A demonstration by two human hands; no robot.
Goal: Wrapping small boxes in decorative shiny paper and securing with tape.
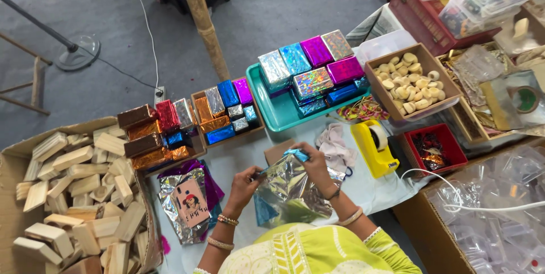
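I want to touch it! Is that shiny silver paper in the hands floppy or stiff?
Probably floppy: the silver foil sheet bends and crinkles between the left hand and right hand. It likely weighs very little, being so thin. It looks smooth and glossy, so it may feel slippery.

Block beneath the silver foil sheet (289, 191) is concealed; only a blue corner shows at the fingers (306, 157). Left of the fingers, the carton of wooden blocks (74, 194) is cut by the frame edge. Right carton's clear contents (499, 194) are indistinct.

Cluttered table (244, 163): teal tray (267, 116), tape dispenser (374, 148)
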